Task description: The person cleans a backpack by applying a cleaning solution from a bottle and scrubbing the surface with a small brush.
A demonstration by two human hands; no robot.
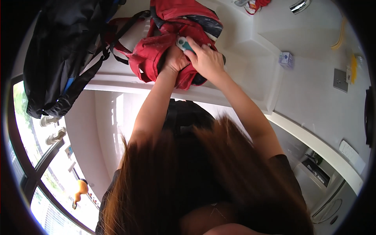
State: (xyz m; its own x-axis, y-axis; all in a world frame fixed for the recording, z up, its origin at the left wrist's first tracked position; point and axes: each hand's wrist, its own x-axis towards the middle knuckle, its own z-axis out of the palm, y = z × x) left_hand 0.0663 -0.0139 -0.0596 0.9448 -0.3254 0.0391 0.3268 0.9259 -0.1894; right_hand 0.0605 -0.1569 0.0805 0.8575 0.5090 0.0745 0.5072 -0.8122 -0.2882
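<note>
A wet-looking red backpack [150, 51] with black trim lies bunched up in a white basin [246, 78]. My left hand [177, 60] is tucked into its folds, curled against the fabric, with the fingertips hidden. My right hand [206, 60] grips a teal-and-white scrub brush [182, 43] by its rounded body, pressed near the left hand. The brush's underside is out of sight. Whitish suds or smears show on the red cloth.
A black backpack [62, 51] hangs over the basin's left side. On the right ledge are a small white-and-purple box [286, 59] and a metal plate [340, 80]. A chrome spout [300, 6] is at the back. Windows stand at lower left.
</note>
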